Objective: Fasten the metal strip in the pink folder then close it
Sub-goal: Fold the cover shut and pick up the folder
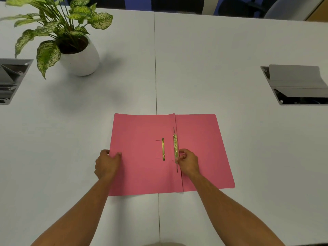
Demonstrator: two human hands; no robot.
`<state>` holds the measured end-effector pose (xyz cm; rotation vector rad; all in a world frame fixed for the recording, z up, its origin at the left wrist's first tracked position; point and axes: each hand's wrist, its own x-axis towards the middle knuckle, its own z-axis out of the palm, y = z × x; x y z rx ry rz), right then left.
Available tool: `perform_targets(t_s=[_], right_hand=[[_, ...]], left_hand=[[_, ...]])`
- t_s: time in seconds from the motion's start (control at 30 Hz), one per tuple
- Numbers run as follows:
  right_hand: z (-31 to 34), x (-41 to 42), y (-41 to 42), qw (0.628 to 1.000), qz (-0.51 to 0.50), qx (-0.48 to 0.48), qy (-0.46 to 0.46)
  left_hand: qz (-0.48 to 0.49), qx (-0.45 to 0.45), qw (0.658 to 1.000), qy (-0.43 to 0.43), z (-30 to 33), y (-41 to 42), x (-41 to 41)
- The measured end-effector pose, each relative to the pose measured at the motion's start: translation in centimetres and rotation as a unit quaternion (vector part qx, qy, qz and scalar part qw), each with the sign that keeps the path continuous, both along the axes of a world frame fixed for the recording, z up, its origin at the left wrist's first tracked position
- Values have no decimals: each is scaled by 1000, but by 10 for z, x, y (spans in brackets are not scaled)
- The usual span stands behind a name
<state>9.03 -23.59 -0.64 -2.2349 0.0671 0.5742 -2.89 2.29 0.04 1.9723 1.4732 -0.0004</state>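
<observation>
The pink folder lies open and flat on the white table, near its front edge. Along the spine fold sits a long brass metal strip, with thin prongs sticking out at both of its ends. A shorter brass bar lies on the left flap, two thin prongs pointing left from it. My right hand pinches the lower end of the long strip between thumb and fingers. My left hand grips the folder's left edge, thumb on top of the flap.
A potted plant in a white pot stands at the back left. Open grey cable hatches are set into the table at the far left and the far right. A seam runs down the table's middle.
</observation>
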Motion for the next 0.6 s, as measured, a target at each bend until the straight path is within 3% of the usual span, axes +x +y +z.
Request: perform_targets(t_s=[0.1, 0.23, 0.4, 0.6], right_hand=[[2, 5, -1, 1000, -1, 8, 9], [4, 11, 4, 999, 17, 21, 30], [7, 6, 29, 991, 78, 63, 87], [15, -12, 64, 969, 177, 118, 126]], left_hand=[[-45, 47, 997, -46, 28, 3, 15], [-87, -11, 985, -150, 70, 14, 39], [-190, -107, 915, -339, 112, 12, 47], [-201, -169, 858, -441, 119, -26, 52]])
